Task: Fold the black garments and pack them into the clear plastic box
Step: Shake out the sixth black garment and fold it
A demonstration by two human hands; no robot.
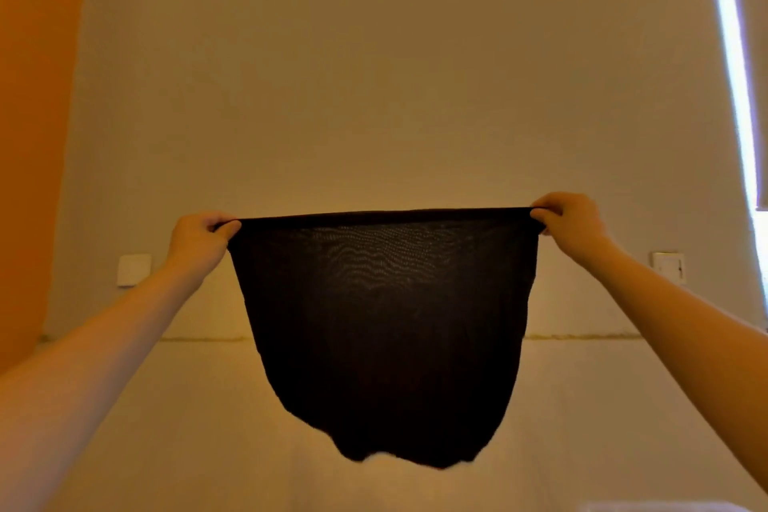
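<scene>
Black garment [384,328] (thin, slightly see-through) held up at centre of frame, stretched flat; top corners pinched by left hand [199,239] at centre left and right hand [571,227] at centre right.

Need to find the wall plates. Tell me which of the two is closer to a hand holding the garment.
The left wall plate, just beside the left hand. The right wall plate sits farther from the right hand.

left forearm [95,349]: bare, no sleeve in view | right forearm [681,320]: bare, no sleeve in view | left hand [199,237]: no glove, ring or watch seen | right hand [573,224]: no glove, ring or watch seen
</scene>
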